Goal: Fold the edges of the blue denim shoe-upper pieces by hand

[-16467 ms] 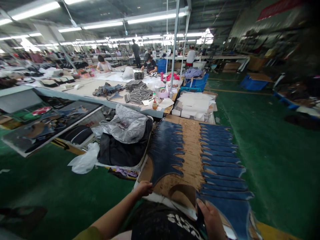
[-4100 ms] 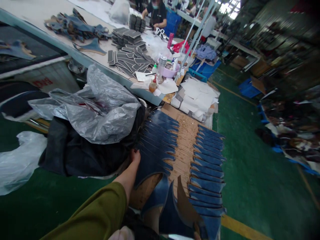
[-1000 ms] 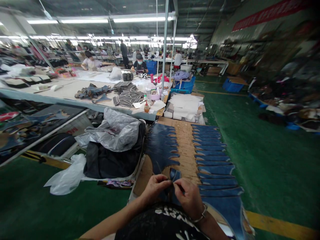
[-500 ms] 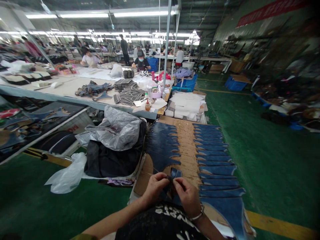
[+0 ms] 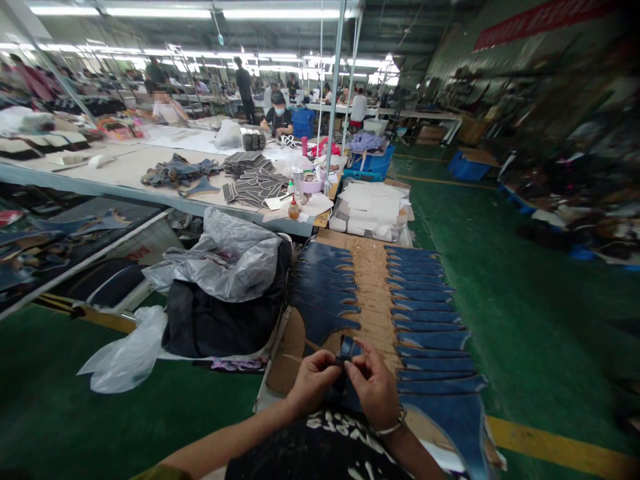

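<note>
At the near end of the left row of blue pieces (image 5: 323, 303), a curled blue piece (image 5: 348, 347) is held, smooth and slightly shiny. It is pinched by the left hand (image 5: 316, 381) and the right hand (image 5: 374, 387), the fingers of both bent nearly closed.

White-printed black garment (image 5: 285, 450), silvery bracelet (image 5: 399, 423)

held piece (image 5: 347, 347): blue | laid pieces (image 5: 433, 341): blue | floor (image 5: 520, 320): green | garment (image 5: 285, 447): black, white markings
</note>
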Motion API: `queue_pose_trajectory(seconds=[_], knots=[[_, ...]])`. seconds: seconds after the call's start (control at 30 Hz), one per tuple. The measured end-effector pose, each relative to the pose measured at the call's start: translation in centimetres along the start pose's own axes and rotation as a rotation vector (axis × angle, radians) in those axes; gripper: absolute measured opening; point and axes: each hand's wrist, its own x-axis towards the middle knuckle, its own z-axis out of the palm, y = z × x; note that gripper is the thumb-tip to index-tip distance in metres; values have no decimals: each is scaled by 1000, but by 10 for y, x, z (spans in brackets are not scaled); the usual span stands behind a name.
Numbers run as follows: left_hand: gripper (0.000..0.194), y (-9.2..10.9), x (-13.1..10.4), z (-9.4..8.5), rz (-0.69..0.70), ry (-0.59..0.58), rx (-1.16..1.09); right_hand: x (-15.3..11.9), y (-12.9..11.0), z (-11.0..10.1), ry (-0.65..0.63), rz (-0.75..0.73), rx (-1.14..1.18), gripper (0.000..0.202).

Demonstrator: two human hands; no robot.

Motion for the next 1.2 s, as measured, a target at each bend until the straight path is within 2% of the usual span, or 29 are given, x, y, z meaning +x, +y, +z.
queue_pose_trajectory(seconds=[0.13,0.27,0.37,0.47,0.57,0.7,0.8,0.9,1.03,1.1,1.2], knots=[[24,5,4,-13,-118,-120,17,4,2,3,-9,-49,-103,47],[34,8,13,-23,-207,-142,33,7,0,10,-87,-33,-143,46],[37,9,21,-29,-180,-124,58,12,-1,18,-135,31,-87,44],[36,8,29,-36,-96,-84,87,20,3,25,-196,194,100,30],[34,5,35,-45,-35,-54,95,28,10,32,-325,341,187,36],[33,-1,44,-60,15,-56,141,39,13,44,-427,288,53,37],[32,-3,51,-69,-41,-102,85,46,6,54,-488,265,54,34],[33,-4,57,-74,-169,-186,-61,52,-2,59,-461,189,-13,32],[32,-8,62,-75,-302,-263,-278,55,-2,59,-352,70,-118,40],[31,-8,66,-75,-310,-289,-290,55,6,57,-326,107,-90,45],[32,-5,71,-72,-244,-308,-132,52,18,51,-424,258,119,49]])
